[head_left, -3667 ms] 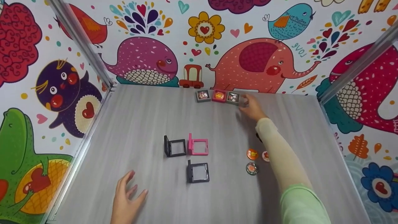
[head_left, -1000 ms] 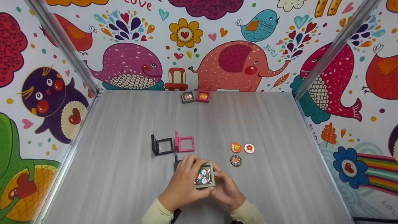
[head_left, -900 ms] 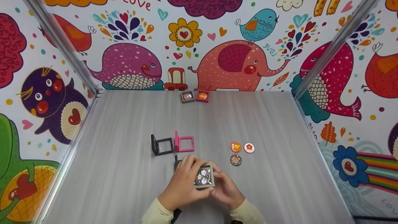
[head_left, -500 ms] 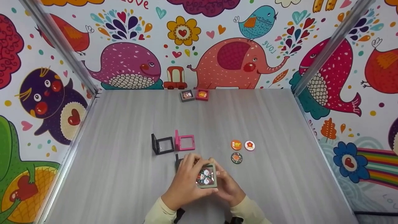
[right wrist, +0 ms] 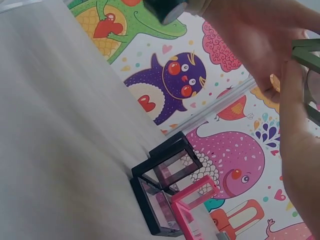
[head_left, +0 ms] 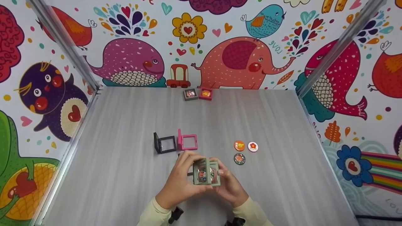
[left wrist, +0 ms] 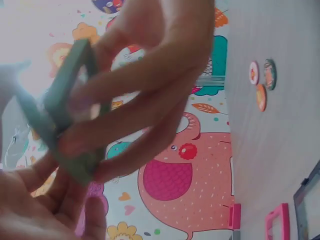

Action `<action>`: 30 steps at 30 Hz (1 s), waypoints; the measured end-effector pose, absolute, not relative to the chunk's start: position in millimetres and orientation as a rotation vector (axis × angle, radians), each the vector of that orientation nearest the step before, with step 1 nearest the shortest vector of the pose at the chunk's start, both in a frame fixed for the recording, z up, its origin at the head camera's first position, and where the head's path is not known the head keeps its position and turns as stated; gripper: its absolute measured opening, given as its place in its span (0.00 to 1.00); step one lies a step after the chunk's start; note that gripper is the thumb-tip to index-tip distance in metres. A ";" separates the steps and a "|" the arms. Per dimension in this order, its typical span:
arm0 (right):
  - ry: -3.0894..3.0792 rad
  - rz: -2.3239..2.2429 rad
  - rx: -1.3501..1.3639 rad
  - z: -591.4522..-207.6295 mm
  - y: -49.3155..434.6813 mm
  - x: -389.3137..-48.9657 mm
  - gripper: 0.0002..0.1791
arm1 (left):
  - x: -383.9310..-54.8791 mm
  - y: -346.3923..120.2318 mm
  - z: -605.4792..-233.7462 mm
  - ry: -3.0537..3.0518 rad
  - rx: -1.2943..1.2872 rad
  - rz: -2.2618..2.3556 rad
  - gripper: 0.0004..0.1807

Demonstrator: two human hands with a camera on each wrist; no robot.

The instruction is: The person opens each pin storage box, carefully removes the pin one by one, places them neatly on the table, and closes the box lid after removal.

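Both hands hold a small green display case [head_left: 214, 183] above the near middle of the table. The case stands partly open, its two halves hinged apart, and a round badge with a colourful picture [head_left: 202, 175] shows through the clear window. My left hand [head_left: 179, 182] grips the left half with thumb below and fingers above. My right hand [head_left: 231, 185] holds the other half, its fingers partly behind the case. In the left wrist view the green frame [left wrist: 82, 172] is blurred between the fingers. A dark case under my left hand is almost wholly hidden.
An open black case [head_left: 166, 145] and an open pink case [head_left: 189, 142] stand beyond the hands. Three round badges, orange [head_left: 239, 145], white with a red flower [head_left: 252, 146] and dark [head_left: 239, 158], lie to the right. A grey case [head_left: 190, 94] and a red case [head_left: 206, 93] sit by the back wall.
The right hand has brought the green case from the back row to the near middle, where both hands took hold of it. Since half a second ago the case has come partly open.
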State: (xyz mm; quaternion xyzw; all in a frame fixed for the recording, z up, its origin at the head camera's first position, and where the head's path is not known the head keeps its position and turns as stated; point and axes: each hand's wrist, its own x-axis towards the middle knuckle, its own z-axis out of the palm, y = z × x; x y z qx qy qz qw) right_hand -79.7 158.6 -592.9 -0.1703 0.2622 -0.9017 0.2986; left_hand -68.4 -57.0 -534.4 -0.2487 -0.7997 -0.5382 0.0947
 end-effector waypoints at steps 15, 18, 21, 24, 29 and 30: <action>0.749 -2.530 -0.452 -591.7 156.6 -77.5 0.19 | -66.5 -65.4 -543.2 -2.065 -0.715 -2.187 0.44; 1.028 -2.507 -0.510 -588.7 157.7 -81.0 0.21 | -65.2 -68.8 -547.3 -2.051 -0.659 -2.234 0.44; 1.471 -2.442 -0.620 -581.5 163.9 -86.4 0.23 | -65.2 -71.9 -549.7 -2.085 -0.597 -2.235 0.43; 1.969 -2.217 -0.817 -571.0 171.9 -90.1 0.27 | -65.7 -73.9 -551.0 -2.126 -0.556 -2.226 0.43; 2.494 -1.612 -1.189 -556.9 177.3 -92.3 0.31 | -65.8 -74.2 -553.4 -2.153 -0.553 -2.206 0.42; 2.544 -1.535 -1.225 -555.1 177.0 -92.8 0.30 | -66.0 -74.3 -554.1 -2.155 -0.557 -2.200 0.42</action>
